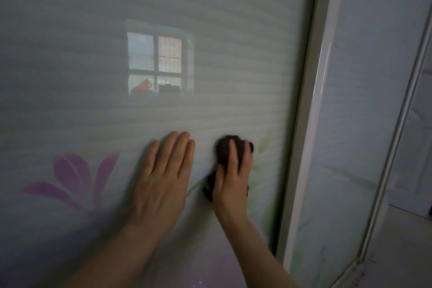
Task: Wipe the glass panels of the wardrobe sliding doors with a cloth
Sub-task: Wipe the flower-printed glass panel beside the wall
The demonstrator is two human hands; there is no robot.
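Glass panel: frosted, pale grey-white sliding wardrobe door glass [93,77] with faint horizontal ribbing, printed purple petals [72,175] toward its lower left and pale green leaves [264,147] near its right edge
Cloth: small dark bunched rag [224,152], flat against the glass panel in its lower right part, near the frame; it shows above and to the left of the hand covering it
Right hand [233,177]: fingers spread over the cloth, pressing it to the glass, grip flat rather than pinching
Left hand [163,175]: palm and straight, closed-together fingers laid on the bare glass, just beside the cloth, holding nothing
Frame: pale cream metal upright [311,110] along the panel's right edge, a second glass door [364,100] beyond it
Reflection: window with bars [159,63], mid-panel
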